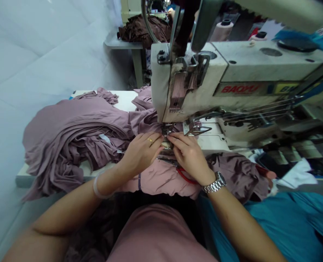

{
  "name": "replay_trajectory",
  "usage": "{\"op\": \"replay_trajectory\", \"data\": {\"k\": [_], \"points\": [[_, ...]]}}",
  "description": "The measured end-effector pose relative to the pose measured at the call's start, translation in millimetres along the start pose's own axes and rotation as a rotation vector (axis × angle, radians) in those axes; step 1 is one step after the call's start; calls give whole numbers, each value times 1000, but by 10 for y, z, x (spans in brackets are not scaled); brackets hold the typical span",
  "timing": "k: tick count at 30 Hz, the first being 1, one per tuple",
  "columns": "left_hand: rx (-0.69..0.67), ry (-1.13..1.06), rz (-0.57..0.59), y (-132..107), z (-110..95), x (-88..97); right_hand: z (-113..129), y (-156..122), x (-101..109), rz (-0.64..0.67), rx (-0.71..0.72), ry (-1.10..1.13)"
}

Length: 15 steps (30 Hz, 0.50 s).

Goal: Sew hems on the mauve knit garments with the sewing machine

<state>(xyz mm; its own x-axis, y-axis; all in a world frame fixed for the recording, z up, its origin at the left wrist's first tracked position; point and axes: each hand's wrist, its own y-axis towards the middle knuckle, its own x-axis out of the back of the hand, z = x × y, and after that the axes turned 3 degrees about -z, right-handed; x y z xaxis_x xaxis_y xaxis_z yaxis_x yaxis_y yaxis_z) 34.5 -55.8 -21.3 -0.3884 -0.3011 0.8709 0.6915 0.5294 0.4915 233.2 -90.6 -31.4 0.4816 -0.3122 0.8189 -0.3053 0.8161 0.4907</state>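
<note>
The left hand (142, 153), with a gold ring (149, 139) and a clear bangle (97, 185), and the right hand (190, 156), below a steel wristwatch (217, 183), are both curved, their fingers pinching a mauve knit fabric (68, 123) from either side. The fingertips almost meet just in front of the presser foot (167, 129) of a BAOYU industrial sewing machine (248, 69). The fabric runs between the hands and under the foot, with most of it heaped on the white worktop (123, 100) beside the left hand. More spills past the right hand, where a red loop (184, 175) lies on it, too partly hidden to identify.
</note>
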Motion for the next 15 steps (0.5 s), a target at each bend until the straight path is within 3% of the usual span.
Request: {"op": "replay_trajectory", "data": {"k": [7,12,15], "points": [[-4,11,5,-2,6,3,47,21,34,50,70,-166],[-19,-22,55,43,-44,15,76,43,22,33,270,-329],[13,-138,112,105,111,112,-44,16,79,32,353,-295]]}}
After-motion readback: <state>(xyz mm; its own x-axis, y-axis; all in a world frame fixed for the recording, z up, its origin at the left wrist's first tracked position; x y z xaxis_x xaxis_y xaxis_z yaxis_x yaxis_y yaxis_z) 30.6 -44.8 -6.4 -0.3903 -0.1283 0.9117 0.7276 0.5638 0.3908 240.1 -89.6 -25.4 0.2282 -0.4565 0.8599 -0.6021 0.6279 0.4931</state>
